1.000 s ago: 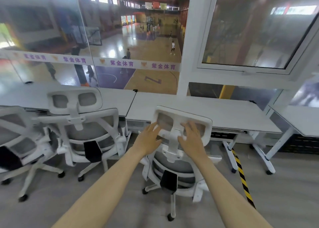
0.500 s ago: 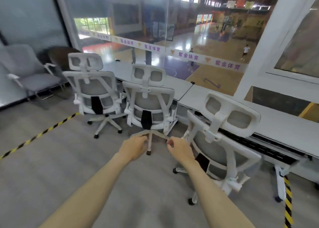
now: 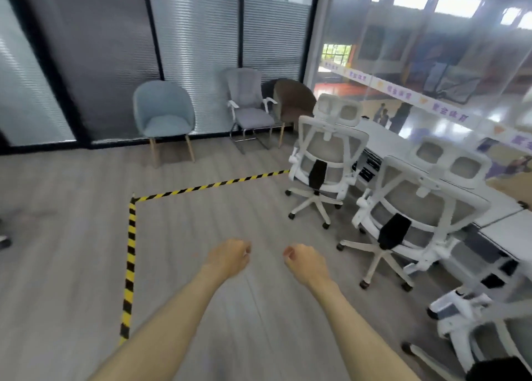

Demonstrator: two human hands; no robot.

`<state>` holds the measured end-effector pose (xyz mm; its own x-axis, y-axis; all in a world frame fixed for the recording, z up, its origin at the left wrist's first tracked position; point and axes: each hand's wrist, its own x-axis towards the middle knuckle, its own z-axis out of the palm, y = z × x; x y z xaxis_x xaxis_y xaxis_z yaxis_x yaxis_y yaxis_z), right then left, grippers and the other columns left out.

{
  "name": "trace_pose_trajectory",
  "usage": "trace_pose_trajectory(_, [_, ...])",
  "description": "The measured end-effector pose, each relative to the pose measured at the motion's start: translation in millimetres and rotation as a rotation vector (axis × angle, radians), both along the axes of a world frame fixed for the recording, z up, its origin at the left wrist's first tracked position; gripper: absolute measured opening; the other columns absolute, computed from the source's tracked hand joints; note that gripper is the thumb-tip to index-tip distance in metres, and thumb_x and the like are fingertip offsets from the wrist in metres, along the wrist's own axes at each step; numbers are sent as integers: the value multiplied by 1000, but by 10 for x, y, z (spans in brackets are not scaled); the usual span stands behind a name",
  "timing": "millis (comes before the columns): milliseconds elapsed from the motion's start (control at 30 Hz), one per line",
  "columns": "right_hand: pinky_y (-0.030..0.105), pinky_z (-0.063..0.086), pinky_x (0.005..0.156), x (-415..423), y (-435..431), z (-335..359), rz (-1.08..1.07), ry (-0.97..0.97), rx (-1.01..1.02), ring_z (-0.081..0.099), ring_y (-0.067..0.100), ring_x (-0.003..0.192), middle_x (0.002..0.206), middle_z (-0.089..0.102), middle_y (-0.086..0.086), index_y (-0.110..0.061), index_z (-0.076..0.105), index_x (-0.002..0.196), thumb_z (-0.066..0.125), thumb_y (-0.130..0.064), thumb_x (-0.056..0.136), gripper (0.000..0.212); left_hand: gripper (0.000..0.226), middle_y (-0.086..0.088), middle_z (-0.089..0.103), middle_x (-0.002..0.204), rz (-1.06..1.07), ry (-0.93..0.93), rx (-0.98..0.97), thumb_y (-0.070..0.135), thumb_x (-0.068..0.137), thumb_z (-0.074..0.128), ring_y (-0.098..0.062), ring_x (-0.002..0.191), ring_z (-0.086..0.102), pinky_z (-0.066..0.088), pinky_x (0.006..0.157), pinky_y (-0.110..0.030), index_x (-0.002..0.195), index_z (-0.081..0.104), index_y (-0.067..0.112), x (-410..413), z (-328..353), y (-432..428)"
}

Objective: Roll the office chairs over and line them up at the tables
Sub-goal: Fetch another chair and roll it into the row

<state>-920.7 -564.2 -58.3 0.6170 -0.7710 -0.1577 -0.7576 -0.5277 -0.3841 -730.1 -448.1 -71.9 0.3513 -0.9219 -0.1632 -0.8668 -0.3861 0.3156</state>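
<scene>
White mesh-backed office chairs (image 3: 417, 207) sit right of frame, backs toward me, tucked at the long white table (image 3: 385, 141); my right hand (image 3: 305, 261) is nearer, left hand (image 3: 230, 255) alongside, both loosely curled, empty.

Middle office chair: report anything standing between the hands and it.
Nothing visible does. Only floor lies between the left hand, the right hand and the middle office chair; both hands hold nothing.
</scene>
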Motion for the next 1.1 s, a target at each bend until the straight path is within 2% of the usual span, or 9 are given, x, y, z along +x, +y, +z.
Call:
trace_pose_trajectory(100, [30, 37, 69, 1048, 584, 13, 140, 21, 4, 66, 32, 104, 111, 72, 10, -20, 68, 105, 48, -28, 99, 23, 25, -8, 62, 124, 112, 13, 5, 24, 102, 49, -32, 115, 61, 49, 88, -34, 121, 63, 16, 840, -21, 689])
trace_pose_trajectory(167, [29, 35, 72, 1696, 921, 26, 218, 24, 2, 65, 30, 110, 117, 71, 8, -22, 67, 114, 48, -31, 100, 25, 25, -7, 63, 123, 188, 0, -3, 23, 103, 48, -29, 112, 61, 49, 87, -34, 120, 64, 16, 1384, -18, 1127])
trace_pose_trajectory(333, [31, 47, 79, 3072, 1691, 51, 402, -5, 36, 65, 25, 112, 118, 70, 0, -24, 67, 117, 51, -29, 101, 24, 23, 0, 64, 117, 406, -12, -15, 26, 103, 46, -24, 105, 63, 54, 85, -39, 115, 65, 20, 2504, -48, 2248])
trace_pose_trajectory(500, [31, 44, 74, 4272, 2352, -46, 572, 10, 54, 64, 27, 106, 115, 70, 2, -20, 67, 114, 49, -26, 101, 23, 21, -5, 67, 111, 593, 10, -16, 25, 101, 47, -30, 103, 64, 56, 86, -45, 107, 66, 19, 3366, -154, 3158])
trace_pose_trajectory(700, [38, 57, 80, 5590, 2926, -71, 743, 15, 74, 65, 24, 98, 105, 70, -3, -26, 68, 107, 46, -30, 99, 23, 22, -6, 66, 120, 774, 7, -19, 26, 98, 53, -31, 112, 62, 53, 90, -42, 114, 66, 23, 4291, -191, 3885])
trace_pose_trajectory(800, [36, 57, 82, 6284, 3142, -45, 836, -6, 100, 66, 21, 101, 108, 70, -6, -25, 69, 113, 50, -30, 100, 23, 23, -7, 67, 119, 844, -14, 4, 27, 97, 54, -32, 111, 63, 52, 89, -39, 115, 66, 22, 4735, -183, 4161])
trace_pose_trajectory(967, [33, 52, 80, 7400, 3436, -27, 967, -24, 152, 66, 21, 103, 101, 67, -7, -21, 69, 110, 53, -29, 101, 20, 23, -5, 65, 120, 983, -42, 26, 27, 98, 51, -31, 111, 62, 52, 87, -38, 116, 64, 23, 5489, -107, 4560])
trace_pose_trajectory(1100, [30, 49, 80, 8235, 3755, 21, 1046, -18, 193, 66, 22, 103, 108, 73, -3, -22, 71, 108, 56, -28, 98, 19, 26, 1, 65, 124, 1136, -106, 70, 30, 100, 48, -28, 111, 63, 48, 85, -35, 121, 63, 26, 6036, 59, 4975])
